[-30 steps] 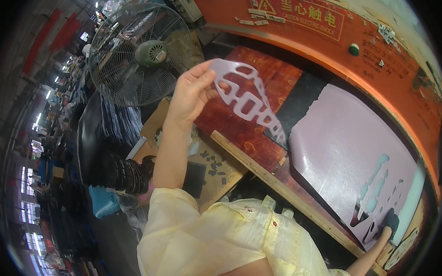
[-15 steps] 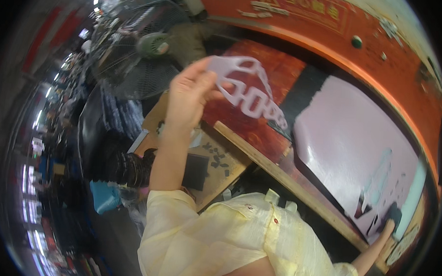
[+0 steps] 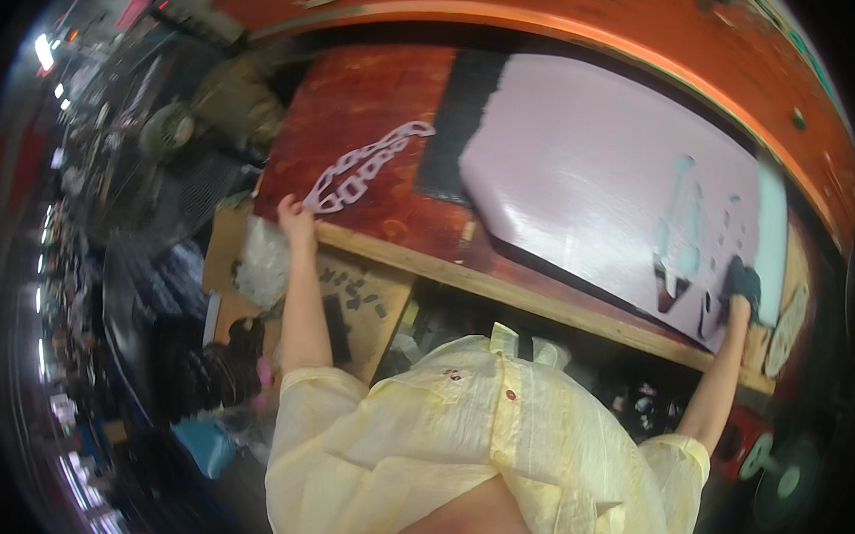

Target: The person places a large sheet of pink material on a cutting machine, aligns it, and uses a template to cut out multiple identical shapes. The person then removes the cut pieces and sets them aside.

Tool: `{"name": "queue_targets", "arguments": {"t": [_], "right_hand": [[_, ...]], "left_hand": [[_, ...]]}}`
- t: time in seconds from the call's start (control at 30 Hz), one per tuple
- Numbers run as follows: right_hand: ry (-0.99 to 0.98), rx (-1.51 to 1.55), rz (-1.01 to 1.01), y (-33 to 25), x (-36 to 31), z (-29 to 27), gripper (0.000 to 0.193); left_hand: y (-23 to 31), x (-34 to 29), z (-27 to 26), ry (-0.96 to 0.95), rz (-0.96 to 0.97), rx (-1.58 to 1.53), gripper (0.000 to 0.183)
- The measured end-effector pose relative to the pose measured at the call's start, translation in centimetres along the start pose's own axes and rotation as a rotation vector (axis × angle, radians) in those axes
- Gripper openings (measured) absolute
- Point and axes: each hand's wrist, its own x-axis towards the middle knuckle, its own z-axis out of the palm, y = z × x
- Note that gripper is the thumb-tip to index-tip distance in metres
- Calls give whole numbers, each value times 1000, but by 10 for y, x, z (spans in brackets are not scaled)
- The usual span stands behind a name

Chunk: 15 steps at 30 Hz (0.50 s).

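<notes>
A lilac cut-out piece [image 3: 357,171], a thin strip with a row of openings, lies stretched over the red-brown tabletop. My left hand [image 3: 298,217] is bare and pinches its near-left end at the table's front edge. To the right, a large lilac sheet [image 3: 584,169] covers much of the table, with several holes cut near its right end. My right hand [image 3: 743,288], in a dark glove, rests on that end; its fingers are too dark to make out. Pale green material [image 3: 770,244] shows beyond the sheet's right edge and through the holes.
An orange machine beam [image 3: 515,21] runs along the table's back. A wooden strip [image 3: 465,273] edges the front. Below left, a cardboard box [image 3: 392,308] holds small dark scraps. A fan [image 3: 171,130] stands at the far left, and a pale cut-out [image 3: 787,330] lies at the far right.
My left hand has come down from the air to the table's front edge, laying the cut-out piece on the tabletop. My right hand has stayed at the sheet's right end. The view has turned.
</notes>
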Motion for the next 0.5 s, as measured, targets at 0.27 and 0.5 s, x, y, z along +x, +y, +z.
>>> {"name": "queue_targets", "arguments": {"t": [0.27,0.5], "right_hand": [[-229,1268,31,39,-27,14,31],[57,567,-507,-4,-145,-19,59]], "left_hand": [[111,-92,100,-274,434,-22,29],[184,-331,216,-1411,675,20,15]]}}
